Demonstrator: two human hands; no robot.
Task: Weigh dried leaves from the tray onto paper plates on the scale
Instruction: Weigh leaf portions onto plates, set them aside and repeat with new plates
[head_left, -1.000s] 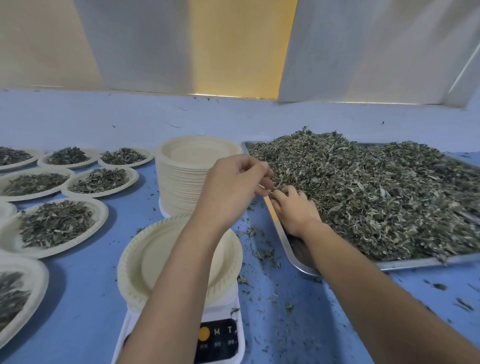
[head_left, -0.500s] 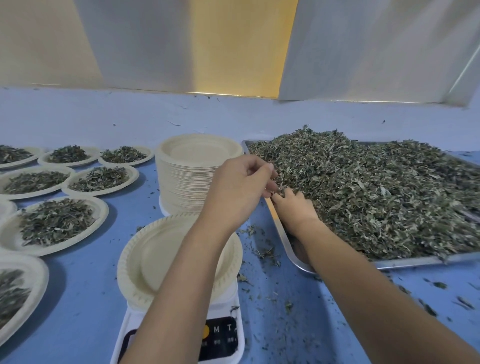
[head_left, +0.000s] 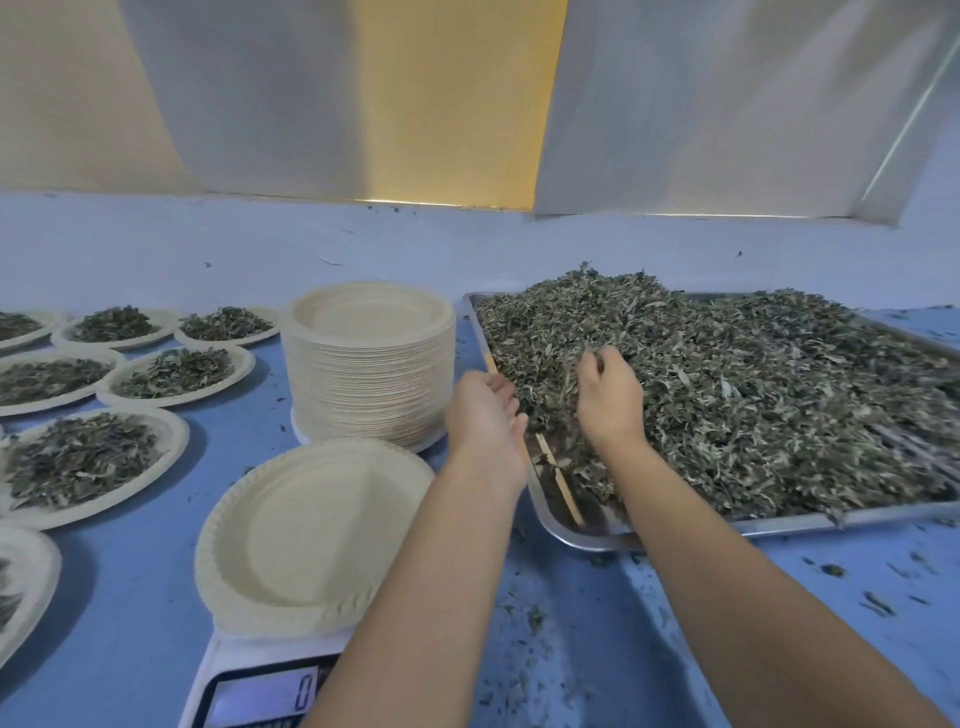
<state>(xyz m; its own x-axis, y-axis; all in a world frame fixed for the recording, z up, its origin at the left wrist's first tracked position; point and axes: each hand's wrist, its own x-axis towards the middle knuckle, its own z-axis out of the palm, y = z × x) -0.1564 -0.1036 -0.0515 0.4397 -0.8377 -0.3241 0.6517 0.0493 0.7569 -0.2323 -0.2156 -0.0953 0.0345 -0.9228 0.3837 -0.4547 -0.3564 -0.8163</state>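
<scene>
A metal tray (head_left: 582, 541) on the right holds a big heap of dried leaves (head_left: 753, 395). An empty paper plate (head_left: 311, 530) sits on the white scale (head_left: 244, 675), whose display reads 0. My left hand (head_left: 485, 415) is at the tray's left edge, palm turned toward the heap and fingers relaxed, touching the leaves. My right hand (head_left: 608, 397) lies on the heap with its fingers curled down into the leaves, fingertips hidden.
A tall stack of empty paper plates (head_left: 369, 364) stands behind the scale. Several plates filled with leaves (head_left: 78, 457) cover the blue table (head_left: 130, 597) on the left. Leaf crumbs lie scattered in front of the tray. A wall runs along the back.
Both hands have moved from the tray's near left rim farther into the heap and spread apart. The left hand has uncurled. The scale's display has come into sight.
</scene>
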